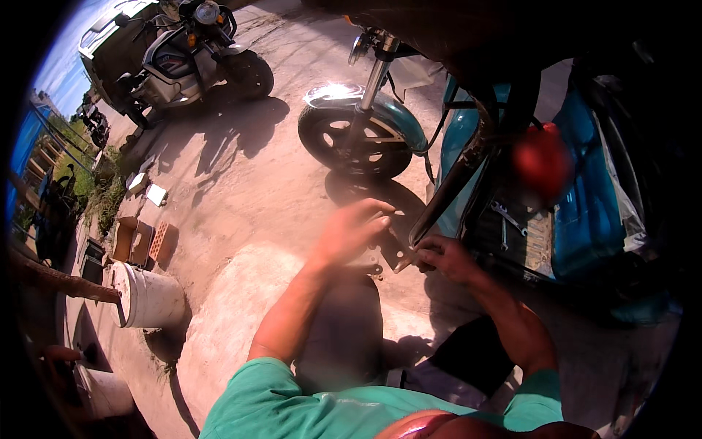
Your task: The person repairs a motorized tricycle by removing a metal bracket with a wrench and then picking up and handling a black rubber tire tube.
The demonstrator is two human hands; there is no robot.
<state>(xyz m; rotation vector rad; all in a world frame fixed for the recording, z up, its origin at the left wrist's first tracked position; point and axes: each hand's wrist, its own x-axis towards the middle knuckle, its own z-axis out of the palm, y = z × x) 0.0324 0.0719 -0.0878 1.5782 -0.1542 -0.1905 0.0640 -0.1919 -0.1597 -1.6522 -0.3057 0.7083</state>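
My left hand is raised over my thigh, its fingers curled and thumb drawn in; what its fingertips hold, if anything, is too small to make out. To its right, my right hand pinches a small metal piece beside the lower end of a dark metal tube. A dark flat bracket with holes shows between my hands. Just above my knee lies a metal part with a rounded, holed end. The tube slopes down from a teal three-wheeled vehicle.
Several wrenches lie on the vehicle's footwell floor. A blurred red object hangs above it. The front wheel stands ahead. At left are a white bucket, a brick and a second bucket. Another three-wheeler is parked farther off.
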